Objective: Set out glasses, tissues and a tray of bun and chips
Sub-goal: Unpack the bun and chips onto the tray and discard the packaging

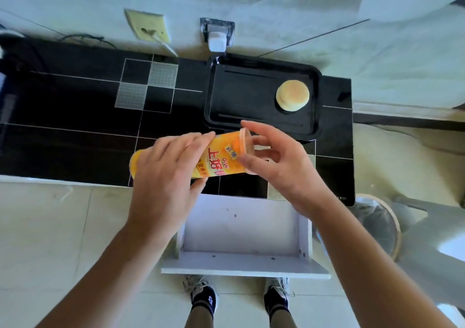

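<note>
Currently both hands are on the chips can [219,155], held in the air over the near edge of the black tiled table [75,116], just short of the tray. Can lies tilted, bottom end at 8 o'clock, lidded top end at 2 o'clock.

Left hand [166,169]: fingers [198,138] curled round the can's lower half, thumb underneath, firm grip.

Right hand [279,161]: fingers spread and bent, forefinger tip over the top rim, thumb [245,165] against the can's side near the clear lid [247,142]. Looks like a pinch on the lid end; whether the lid is seated or lifted, can't tell.

Black tray [251,93] sits at 12 o'clock from the can, flat on the table, far edge close to the wall. Bun [292,95] rests in the tray's right part, at 1 o'clock from the can, well apart from both hands. Rest of the tray floor is bare black.

Other stuff: wall socket [148,26] with a plug and cable at 11 o'clock, a clear wall holder with a white block [217,35] just above the tray. An open white drawer [241,234] juts out below the table at 6 o'clock, the person's shoes [203,295] under it. A mesh bin [380,227] stands at 4 o'clock on the floor.
</note>
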